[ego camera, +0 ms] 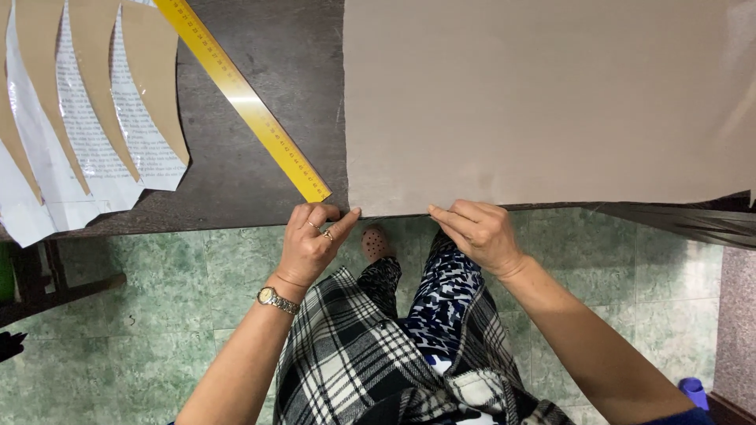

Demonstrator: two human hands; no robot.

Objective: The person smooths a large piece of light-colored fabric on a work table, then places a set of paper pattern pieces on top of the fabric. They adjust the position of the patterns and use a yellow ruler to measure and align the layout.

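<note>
- Head view, looking straight down: a large grey-beige cardboard sheet [543, 102] is laid flat on a dark wooden table [252, 165], filling the frame from 12 to 3 o'clock; its near edge runs along the table's front edge.
- Left hand [311, 240]: the sheet's near-left corner is pinched between thumb and curled fingers, index tip at the edge. Rings and a wristwatch [276, 299] are worn.
- Right hand [476, 228]: the near edge is gripped further right, fingers pressed together and bent over the edge, thumb hidden beneath.
- Judgement: an even pull from both hands should keep the sheet square to the table; a light pinch should avoid creasing the corner.
- Yellow ruler [244, 98] is laid diagonally from 11 o'clock, its lower end just beside the left hand; contact with the sheet cannot be told.
- At 10 o'clock, tapered paper and card pieces [87, 118], white printed and tan, are fanned out, well apart from the sheet.
- Below the table: green tiled floor [157, 315], a plaid garment, patterned trousers and a shoe toe.
</note>
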